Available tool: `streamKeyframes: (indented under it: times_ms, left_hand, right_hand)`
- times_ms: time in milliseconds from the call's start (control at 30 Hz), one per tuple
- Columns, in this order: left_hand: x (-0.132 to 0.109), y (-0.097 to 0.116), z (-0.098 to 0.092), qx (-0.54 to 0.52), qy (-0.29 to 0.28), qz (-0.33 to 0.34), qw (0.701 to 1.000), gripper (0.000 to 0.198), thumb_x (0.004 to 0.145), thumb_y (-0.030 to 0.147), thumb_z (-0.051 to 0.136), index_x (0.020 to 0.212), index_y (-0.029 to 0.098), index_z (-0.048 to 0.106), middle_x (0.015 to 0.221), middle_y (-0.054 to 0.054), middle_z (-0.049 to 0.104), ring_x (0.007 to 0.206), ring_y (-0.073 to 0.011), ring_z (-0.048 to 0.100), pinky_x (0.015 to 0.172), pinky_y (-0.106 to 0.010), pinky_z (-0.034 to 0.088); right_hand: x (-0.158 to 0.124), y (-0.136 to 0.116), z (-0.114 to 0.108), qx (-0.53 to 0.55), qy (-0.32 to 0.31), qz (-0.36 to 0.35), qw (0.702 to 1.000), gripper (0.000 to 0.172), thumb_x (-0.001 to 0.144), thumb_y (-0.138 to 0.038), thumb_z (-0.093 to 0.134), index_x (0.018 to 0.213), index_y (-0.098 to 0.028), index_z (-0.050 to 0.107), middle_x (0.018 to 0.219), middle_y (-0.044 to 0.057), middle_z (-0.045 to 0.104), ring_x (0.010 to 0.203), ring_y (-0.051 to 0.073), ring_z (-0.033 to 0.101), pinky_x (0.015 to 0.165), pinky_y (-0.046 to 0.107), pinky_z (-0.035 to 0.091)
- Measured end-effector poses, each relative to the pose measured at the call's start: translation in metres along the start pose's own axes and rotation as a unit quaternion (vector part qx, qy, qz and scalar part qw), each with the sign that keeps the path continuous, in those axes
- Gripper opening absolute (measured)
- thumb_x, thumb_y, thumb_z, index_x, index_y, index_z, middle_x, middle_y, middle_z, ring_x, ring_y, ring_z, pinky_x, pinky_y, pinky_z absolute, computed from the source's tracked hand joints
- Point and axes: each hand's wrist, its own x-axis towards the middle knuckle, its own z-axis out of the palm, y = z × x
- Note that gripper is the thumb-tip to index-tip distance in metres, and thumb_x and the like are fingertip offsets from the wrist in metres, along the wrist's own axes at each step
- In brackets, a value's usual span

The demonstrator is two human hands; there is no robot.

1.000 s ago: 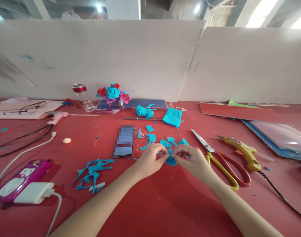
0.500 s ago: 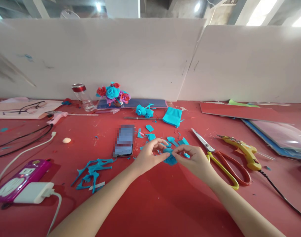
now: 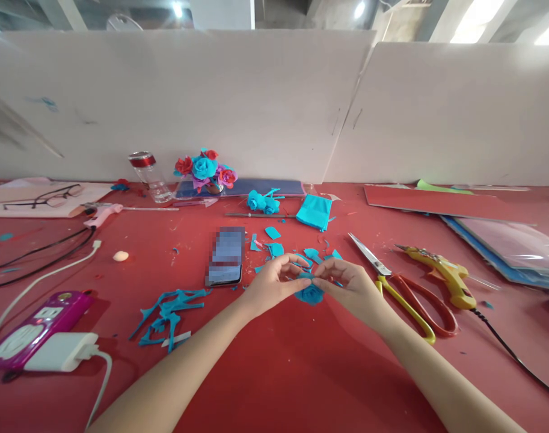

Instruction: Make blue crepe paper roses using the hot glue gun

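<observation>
Left hand and right hand are pinching the flower, apparently shaping it, the next tuck likely calling for gentleness.

Pale panels back a red tabletop; beyond are lamps and bright patches, perhaps windows.

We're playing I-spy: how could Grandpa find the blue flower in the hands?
Over the red table, find where the left hand and right hand nearly touch. The blue flower is at their fingertips; other blue flowers sit farther back, unheld.
</observation>
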Motion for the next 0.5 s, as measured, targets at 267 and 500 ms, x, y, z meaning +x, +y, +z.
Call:
streamKeyframes:
  times_ms: [267,500]
  left_hand:
    - [0.0013,0.0013,-0.0017,-0.056,0.020,-0.017,0.998,0.020,0.075,0.026,0.063,0.093,0.019,0.057,0.080,0.001,0.058,0.076,-0.0121,0.055,0.070,-0.024,0.041]
    - [0.0010,0.0000,-0.0048,-0.082,0.025,0.006,0.996,0.017,0.076,0.023,0.058,0.093,0.019,0.056,0.086,-0.002,0.059,0.083,-0.0139,0.056,0.076,-0.027,0.043]
  right_hand:
    - [0.0000,0.0026,-0.0013,-0.045,0.023,-0.038,0.998,0.014,0.079,-0.033,0.056,0.076,-0.019,0.057,0.073,0.002,0.060,0.068,0.016,0.056,0.065,0.032,0.044]
    - [-0.0051,0.0036,-0.0037,-0.134,0.061,-0.155,0.977,0.010,0.080,-0.020,0.051,0.090,-0.020,0.052,0.088,0.004,0.058,0.080,0.017,0.053,0.073,0.033,0.043]
